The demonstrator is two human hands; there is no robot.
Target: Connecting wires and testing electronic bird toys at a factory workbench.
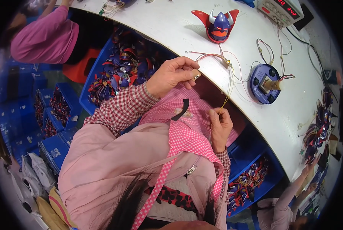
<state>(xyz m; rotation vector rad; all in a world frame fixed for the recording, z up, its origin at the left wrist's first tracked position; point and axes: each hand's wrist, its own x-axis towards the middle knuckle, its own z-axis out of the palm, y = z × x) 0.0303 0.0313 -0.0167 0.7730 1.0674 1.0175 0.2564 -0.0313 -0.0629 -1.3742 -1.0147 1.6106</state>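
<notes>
My left hand [173, 76] is closed at the table's near edge, pinching a small pale rectangular part [197, 77] between thumb and fingers. Lower and to the right, my right hand [220, 126] pinches the ends of thin yellow wires [230, 87]. These wires run up over the table edge to a small bright junction among red and white wires [211, 55]. Beyond them stands a purple toy head [219, 27] with silver horns and a red collar, wires trailing from it. A round purple base [265, 84] with wires lies to the right on the white table [171, 28].
A power supply [279, 12] with a red display stands at the far right. Blue bins with toy parts [123, 65] sit left of me, and another blue bin [252, 180] lies under the table. Co-workers' arms [45, 34] show left and lower right.
</notes>
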